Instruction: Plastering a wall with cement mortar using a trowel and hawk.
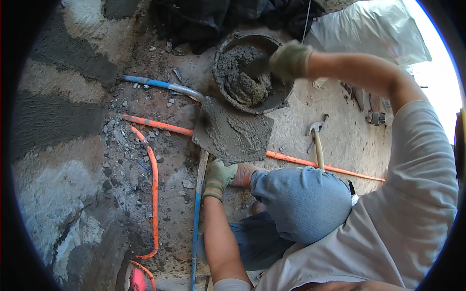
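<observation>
My left hand (219, 178), in a green and pale work glove, is closed at the near edge of a mortar board (233, 131). Wet grey mortar covers the board's top, and its handle is hidden. Beyond it stands a round bucket (217, 80) with thick mortar (247, 89) inside. Over the bucket's right rim, my gloved right hand (291, 60) is closed round a trowel, smeared by motion. The dark trowel blade (257, 67) reaches into the mortar.
Orange conduit (155, 194) and blue pipes (150, 81) cross the rubble-strewn floor. A hammer (318, 145) lies right of the board. At left, a rough wall (58, 169) bears patches of wet mortar (58, 119). Black sheeting (194, 22) and a pale sack (369, 34) lie at the back.
</observation>
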Demonstrator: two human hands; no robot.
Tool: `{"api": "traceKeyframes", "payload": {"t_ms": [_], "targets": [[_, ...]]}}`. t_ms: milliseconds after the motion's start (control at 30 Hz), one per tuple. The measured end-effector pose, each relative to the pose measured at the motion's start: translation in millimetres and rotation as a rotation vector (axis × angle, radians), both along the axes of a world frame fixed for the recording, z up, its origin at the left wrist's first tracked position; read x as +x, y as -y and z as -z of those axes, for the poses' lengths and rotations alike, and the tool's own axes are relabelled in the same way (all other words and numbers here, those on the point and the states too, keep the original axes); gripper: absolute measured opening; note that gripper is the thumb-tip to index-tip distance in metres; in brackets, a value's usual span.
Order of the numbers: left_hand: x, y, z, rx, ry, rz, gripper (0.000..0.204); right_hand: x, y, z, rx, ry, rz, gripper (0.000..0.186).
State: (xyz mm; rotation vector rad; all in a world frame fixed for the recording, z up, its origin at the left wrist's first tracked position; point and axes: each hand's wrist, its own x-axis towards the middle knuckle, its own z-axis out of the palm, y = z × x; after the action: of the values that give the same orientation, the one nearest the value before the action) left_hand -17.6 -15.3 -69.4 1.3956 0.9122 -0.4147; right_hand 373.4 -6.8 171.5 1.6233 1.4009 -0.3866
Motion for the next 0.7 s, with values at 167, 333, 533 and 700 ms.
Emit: {"api": "traceKeyframes", "payload": {"t_ms": [167, 333, 533, 700], "targets": [[1.4, -4.3, -4.1, 0.026, -0.053, 0.044, 0.048, 13.4, 25.9, 36.5, 0.173, -0.14, 0.197, 0.025], [9.3, -15.4, -31.8, 0.047, -0.078, 0.085, 0.046, -25.2, 62.4, 63.8, 0.15, -0.281, 0.496, 0.037], [13.4, -13.7, -46.8, -0.222, -0.113, -0.09, 0.037, -23.1, 44.3, 79.3, 0.204, -1.076, 1.738, 0.021], [2.3, -10.4, -26.3, -0.167, -0.046, -0.037, 0.035, -25.9, 45.2, 74.6, 0.286, -1.67, 2.273, 0.026]]}}
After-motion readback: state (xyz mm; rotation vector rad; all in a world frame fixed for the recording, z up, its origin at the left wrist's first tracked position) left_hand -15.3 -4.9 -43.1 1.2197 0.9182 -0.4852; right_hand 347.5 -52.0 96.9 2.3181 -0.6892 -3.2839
